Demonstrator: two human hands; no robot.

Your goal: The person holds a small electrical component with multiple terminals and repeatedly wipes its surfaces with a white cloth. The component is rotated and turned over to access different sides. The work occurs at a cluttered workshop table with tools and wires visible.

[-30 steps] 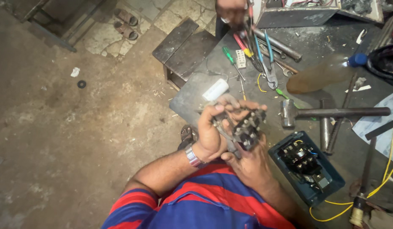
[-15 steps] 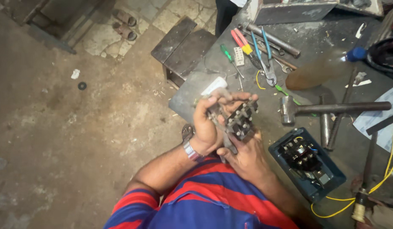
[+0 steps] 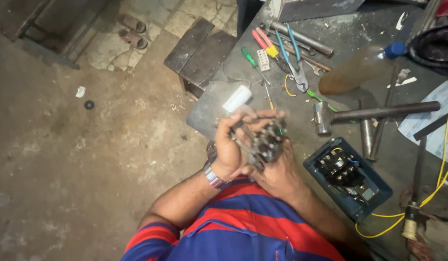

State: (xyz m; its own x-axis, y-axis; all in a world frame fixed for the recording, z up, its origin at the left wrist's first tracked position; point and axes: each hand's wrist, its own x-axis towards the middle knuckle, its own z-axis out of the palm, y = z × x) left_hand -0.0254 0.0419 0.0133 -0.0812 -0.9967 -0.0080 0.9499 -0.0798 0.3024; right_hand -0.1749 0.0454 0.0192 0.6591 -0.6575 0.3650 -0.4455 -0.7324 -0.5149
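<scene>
Item: small dark electrical component block (image 3: 267, 142), approx. box-shaped, black/grey body w/ metal terminals and screw points on its exposed face; fine detail blurred. Pose: tilted, exposed face turned up and slightly right, not resting on any surface. Position: held above the near-left edge of the grey workbench (image 3: 209, 104), just near of a white cylindrical piece (image 3: 237, 98). Support: left hand (image 3: 231, 150) wraps the block's left side, fingers curled over the top; right hand (image 3: 277, 171) cups it from below and the near-right side. Both hands in contact w/ the block.
</scene>
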